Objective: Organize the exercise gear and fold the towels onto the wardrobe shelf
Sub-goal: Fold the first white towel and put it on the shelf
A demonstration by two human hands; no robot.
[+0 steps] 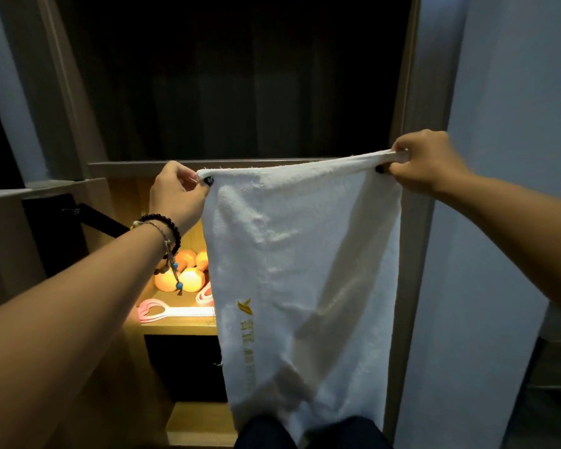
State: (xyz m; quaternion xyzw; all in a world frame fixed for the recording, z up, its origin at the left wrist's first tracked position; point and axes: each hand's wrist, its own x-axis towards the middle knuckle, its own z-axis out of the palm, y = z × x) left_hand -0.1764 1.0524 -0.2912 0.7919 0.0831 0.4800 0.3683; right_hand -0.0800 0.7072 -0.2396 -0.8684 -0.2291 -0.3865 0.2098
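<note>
A white terry-cloth towel with gold lettering (302, 280) is being held up before the lit wooden wardrobe shelf (178, 322), its top corners pinched by the left hand (175, 196) and right hand (428, 163), fingers clamped. Folding is judged under way; next, the corners should be brought together.

Nubbly white terry-cloth towel (305, 254), matt wooden shelf (178, 324), glossy dark bead bracelet (166, 222).
</note>
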